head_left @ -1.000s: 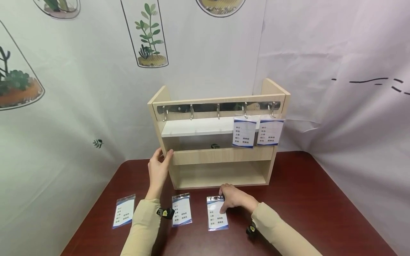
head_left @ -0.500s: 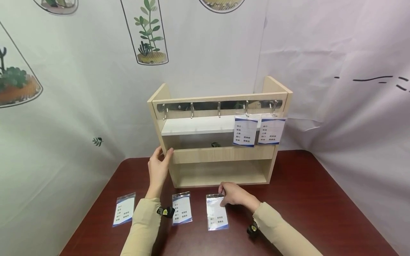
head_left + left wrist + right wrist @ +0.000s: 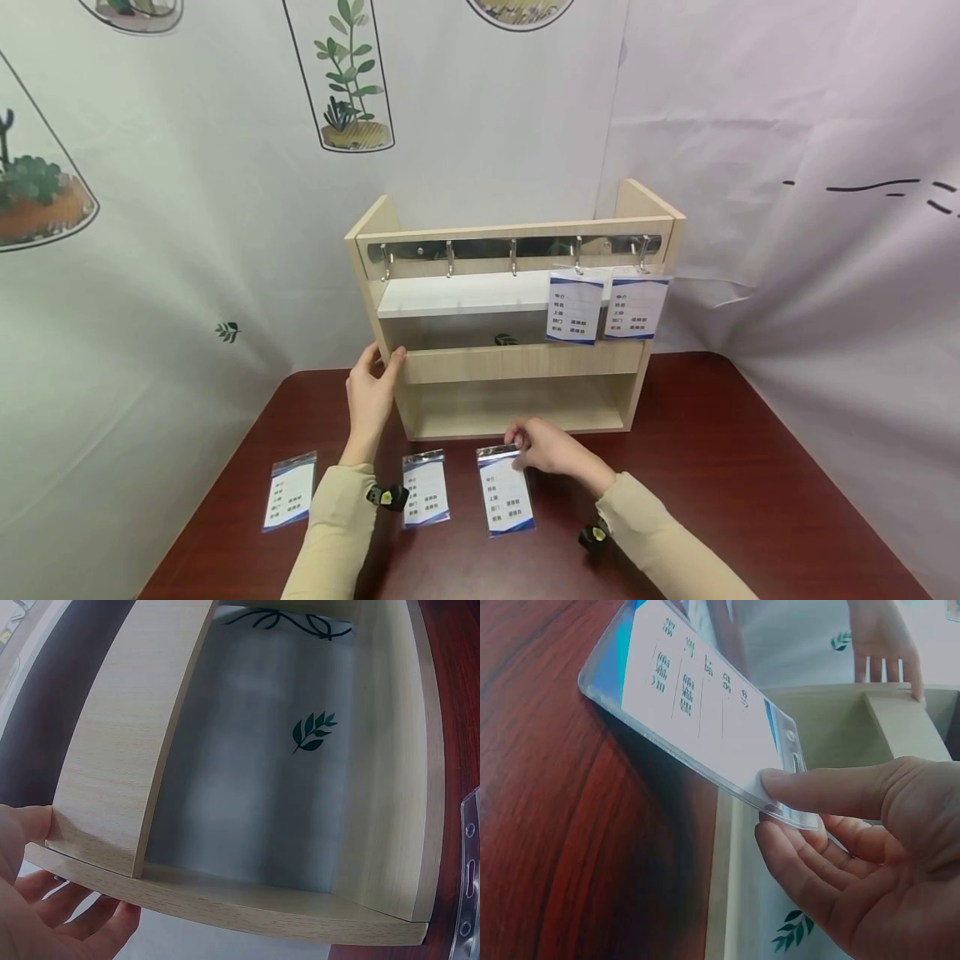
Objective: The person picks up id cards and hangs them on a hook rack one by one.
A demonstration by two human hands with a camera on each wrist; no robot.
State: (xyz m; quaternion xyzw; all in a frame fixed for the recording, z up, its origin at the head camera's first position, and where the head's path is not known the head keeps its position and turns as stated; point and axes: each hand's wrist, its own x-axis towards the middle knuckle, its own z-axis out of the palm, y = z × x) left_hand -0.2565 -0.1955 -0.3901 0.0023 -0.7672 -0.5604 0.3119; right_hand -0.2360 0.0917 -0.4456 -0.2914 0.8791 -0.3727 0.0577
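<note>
Badge, pinched at corner, right hand

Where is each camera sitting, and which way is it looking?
Head: worn on the person's head, looking forward and down at the wooden shelf and table; the left hand, right hand and both sleeves show.
Left wrist: worn on that wrist, looking at the shelf's boards and a printed leaf; the left hand shows, gripping the shelf's side.
Right wrist: worn on that wrist, looking at the badge the right hand pinches; the left hand shows behind.
Shared: head and right wrist both show that badge and both hands.
</note>
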